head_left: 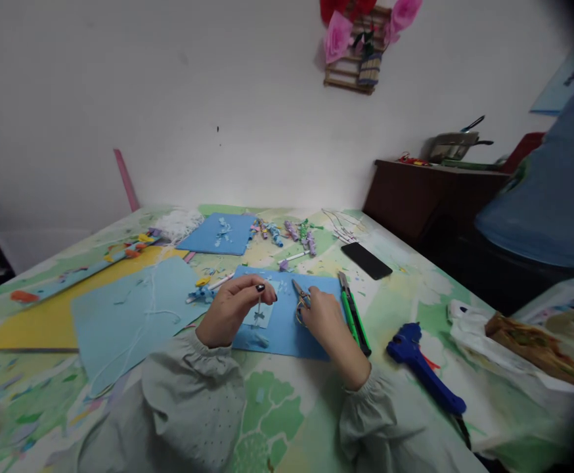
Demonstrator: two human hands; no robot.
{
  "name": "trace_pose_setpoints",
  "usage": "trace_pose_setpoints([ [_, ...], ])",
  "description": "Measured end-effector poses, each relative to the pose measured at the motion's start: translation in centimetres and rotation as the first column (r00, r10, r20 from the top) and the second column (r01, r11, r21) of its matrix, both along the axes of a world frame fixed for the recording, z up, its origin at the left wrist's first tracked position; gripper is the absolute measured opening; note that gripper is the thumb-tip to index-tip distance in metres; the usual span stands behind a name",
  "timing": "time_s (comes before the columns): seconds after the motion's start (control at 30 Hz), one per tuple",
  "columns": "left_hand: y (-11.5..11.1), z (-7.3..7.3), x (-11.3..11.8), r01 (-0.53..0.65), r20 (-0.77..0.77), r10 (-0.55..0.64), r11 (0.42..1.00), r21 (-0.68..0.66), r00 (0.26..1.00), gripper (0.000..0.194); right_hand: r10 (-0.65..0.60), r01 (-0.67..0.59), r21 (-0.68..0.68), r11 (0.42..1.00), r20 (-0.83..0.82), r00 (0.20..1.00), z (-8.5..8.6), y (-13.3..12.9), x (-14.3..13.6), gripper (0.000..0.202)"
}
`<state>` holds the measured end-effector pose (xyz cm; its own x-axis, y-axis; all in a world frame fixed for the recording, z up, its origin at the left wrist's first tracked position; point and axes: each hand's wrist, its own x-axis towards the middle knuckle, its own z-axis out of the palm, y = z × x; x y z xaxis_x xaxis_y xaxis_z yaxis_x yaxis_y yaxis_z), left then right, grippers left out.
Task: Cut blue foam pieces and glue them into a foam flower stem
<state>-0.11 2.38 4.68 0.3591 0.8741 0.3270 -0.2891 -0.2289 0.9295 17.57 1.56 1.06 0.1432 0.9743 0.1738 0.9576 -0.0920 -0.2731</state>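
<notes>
My left hand (pixel 235 305) is closed in a pinch, thumb and fingertips together, with a thin white string (pixel 260 301) hanging below them. Beneath it a small dark cut shape shows against a light blue card (pixel 267 305); whether string and shape are joined is hard to make out. My right hand (pixel 324 318) is curled on the handles of a pair of scissors (pixel 301 295), whose blades point away from me over a blue mat (pixel 287 341). Right beside that hand lies a green utility knife (pixel 353 312).
A blue glue gun (pixel 425 368) and food in a wrapper (pixel 528 341) lie on the right, a black phone (pixel 366 260) beyond. Light blue paper (pixel 134 315) and a yellow sheet (pixel 31 322) cover the left. Paper scraps and small twisted paper pieces (pixel 291 230) stand behind. A person's blue clothing (pixel 548 177) is at right.
</notes>
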Motion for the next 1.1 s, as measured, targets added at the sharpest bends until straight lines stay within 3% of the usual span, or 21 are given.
trace_pose_setpoints([
  [0.07,-0.2,0.1,-0.1,0.019,0.006,-0.019,0.999,0.04,1.0,0.017,0.019,-0.019,0.012,1.0,0.004,1.0,0.3,-0.2,0.1,0.019],
  [0.17,-0.1,0.2,-0.3,-0.068,-0.008,0.069,0.996,0.049,0.998,0.018,0.048,-0.048,0.047,0.998,0.004,0.999,1.2,-1.9,0.6,0.021],
  [0.3,0.3,0.1,-0.5,-0.185,0.001,0.185,0.982,-0.033,0.983,0.017,-0.001,0.007,0.206,0.978,-0.028,1.0,0.9,-7.0,4.0,0.023],
  [0.43,0.7,0.7,-1.4,-0.319,-0.035,0.318,0.947,-0.032,0.948,0.011,-0.24,0.219,0.231,0.948,0.066,0.969,-1.7,-12.5,9.3,0.035],
  [0.53,1.5,1.1,-2.8,-0.379,0.034,0.386,0.916,-0.132,0.922,0.012,-0.411,0.385,0.169,0.907,0.171,0.895,-3.5,-14.5,12.1,0.048],
  [0.57,1.9,1.0,-3.3,-0.394,-0.018,0.395,0.911,-0.126,0.919,0.012,-0.428,0.407,0.144,0.902,0.184,0.885,-3.8,-14.6,12.7,0.048],
  [0.63,2.9,0.4,-4.1,-0.47,-0.276,0.467,0.88,0.06,0.84,0.015,-0.43,0.417,0.112,0.902,0.172,0.886,-4.2,-14.3,13.3,0.047],
  [0.67,3.5,0.0,-4.4,-0.468,-0.418,0.524,0.852,0.236,0.742,0.018,-0.427,0.414,0.107,0.904,0.149,0.892,-4.1,-14.0,13.5,0.047],
  [0.77,5.1,-1.8,-4.8,-0.37,-0.532,0.57,0.818,0.44,0.627,0.015,-0.423,0.417,0.082,0.905,0.08,0.903,-3.6,-12.9,13.9,0.05],
  [0.93,6.6,-4.4,-5.0,-0.041,-0.706,0.503,0.827,0.56,0.499,0.011,-0.355,0.355,-0.024,0.935,0.013,0.935,-2.8,-12.3,15.1,0.037],
  [1.1,6.7,-5.4,-5.6,0.151,-0.797,0.523,0.799,0.582,0.304,0.019,-0.292,0.317,0.15,0.937,-0.167,0.942,-2.9,-12.9,15.4,0.038],
])
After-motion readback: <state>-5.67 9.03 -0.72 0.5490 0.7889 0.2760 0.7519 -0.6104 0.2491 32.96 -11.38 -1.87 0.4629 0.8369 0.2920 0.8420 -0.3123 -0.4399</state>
